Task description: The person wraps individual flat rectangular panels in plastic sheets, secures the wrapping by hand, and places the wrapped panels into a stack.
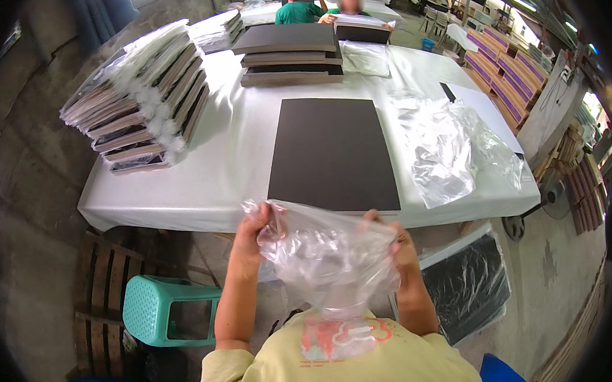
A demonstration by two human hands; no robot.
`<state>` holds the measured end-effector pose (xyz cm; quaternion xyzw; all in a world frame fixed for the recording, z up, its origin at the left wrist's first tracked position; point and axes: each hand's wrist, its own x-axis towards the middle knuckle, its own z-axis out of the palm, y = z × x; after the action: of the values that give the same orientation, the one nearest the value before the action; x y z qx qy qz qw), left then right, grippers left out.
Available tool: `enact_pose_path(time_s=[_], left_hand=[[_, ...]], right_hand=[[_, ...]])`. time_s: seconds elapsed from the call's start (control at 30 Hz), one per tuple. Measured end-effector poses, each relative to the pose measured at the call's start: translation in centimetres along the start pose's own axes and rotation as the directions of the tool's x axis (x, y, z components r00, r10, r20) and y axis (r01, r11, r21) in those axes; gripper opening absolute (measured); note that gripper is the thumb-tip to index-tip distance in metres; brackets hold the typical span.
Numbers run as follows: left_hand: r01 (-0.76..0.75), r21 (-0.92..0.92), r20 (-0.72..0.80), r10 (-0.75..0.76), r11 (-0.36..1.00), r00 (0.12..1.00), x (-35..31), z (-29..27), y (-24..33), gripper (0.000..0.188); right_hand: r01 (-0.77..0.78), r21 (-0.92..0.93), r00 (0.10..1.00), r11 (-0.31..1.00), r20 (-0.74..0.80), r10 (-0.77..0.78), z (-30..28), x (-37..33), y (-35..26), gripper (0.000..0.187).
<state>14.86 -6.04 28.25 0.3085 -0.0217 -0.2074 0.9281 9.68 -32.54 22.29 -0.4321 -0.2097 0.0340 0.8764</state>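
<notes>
Between my two hands a clear plastic bag (323, 251) is stretched out and hangs down in front of my shirt. My left hand (256, 224) is closed on its upper left corner. At the upper right side my right hand (395, 240) grips it, a little blurred. Just beyond the bag a flat black board (333, 154) lies on the white-covered table (234, 158), its near edge close to the table's front. More clear plastic bags (438, 153) lie in a loose heap to the right of the board.
Left stands a tall stack of plastic-wrapped boards (143, 100); farther back, a stack of black boards (290, 50). Two people in green (296, 12) are across the table. A green stool (162, 312) is at lower left, and a wrapped black panel (468, 285) leans at right.
</notes>
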Motion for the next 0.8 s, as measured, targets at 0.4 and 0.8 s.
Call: enact_pose_path(time_s=[0.4,0.8], left_hand=[[-0.552,0.362,0.349,0.439,0.751,0.828,-2.8,2.9,2.1,0.108],[-0.442,0.204,0.429,0.326,0.873,0.842,-3.9,-0.7,1.5,0.096]], right_hand=[[-0.265,0.511,0.954,0.818,0.014,0.301,1.8,1.5,-1.1,0.053],[0.290,0.487,0.901,0.824,0.152,-0.406,-8.4,1.0,-0.6,0.053]])
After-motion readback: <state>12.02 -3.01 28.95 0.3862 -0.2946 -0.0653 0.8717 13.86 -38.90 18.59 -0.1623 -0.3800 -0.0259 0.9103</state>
